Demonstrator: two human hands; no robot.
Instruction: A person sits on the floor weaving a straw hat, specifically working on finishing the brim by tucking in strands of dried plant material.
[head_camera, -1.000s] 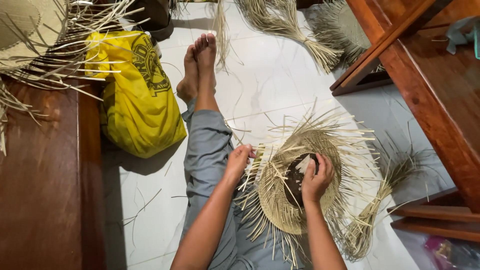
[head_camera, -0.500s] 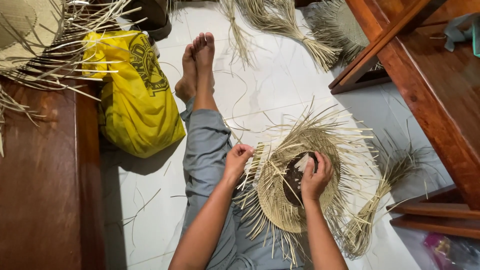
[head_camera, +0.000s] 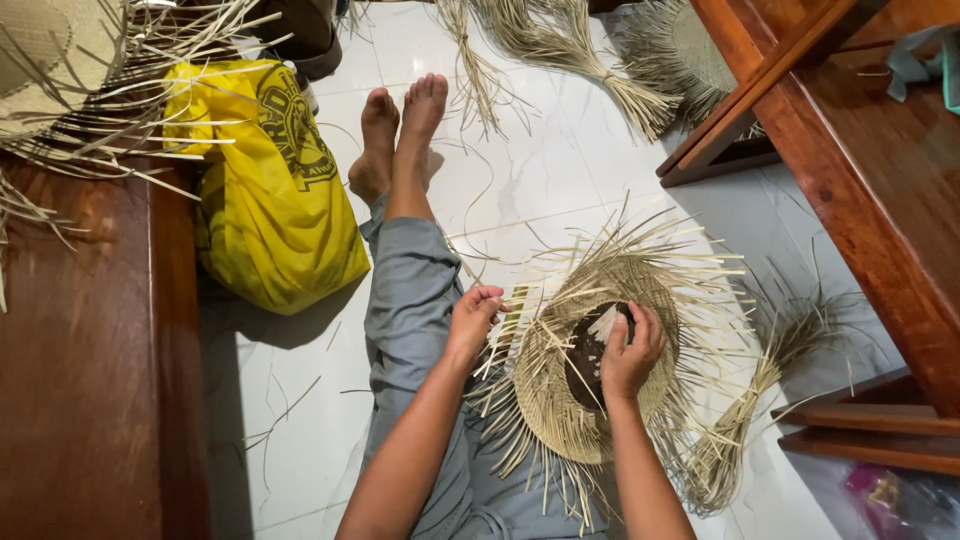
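Note:
A half-woven straw hat (head_camera: 570, 400) lies on my lap with loose strands sticking out all around its brim. My right hand (head_camera: 630, 355) rests on the dark mould (head_camera: 583, 365) in the hat's crown and presses it down. My left hand (head_camera: 473, 318) pinches loose strands at the left edge of the brim. My legs in grey trousers (head_camera: 410, 300) stretch forward on the white tiled floor (head_camera: 540, 170), feet bare.
A yellow bag (head_camera: 270, 190) lies left of my legs, beside a dark wooden bench (head_camera: 90, 360) carrying another straw hat (head_camera: 50, 70). Bundles of straw (head_camera: 570, 50) lie ahead, one bundle (head_camera: 740, 420) at my right. A wooden table (head_camera: 870, 170) stands right.
My left hand has shifted slightly along the brim's left edge, working the strands. The right hand stays on the crown.

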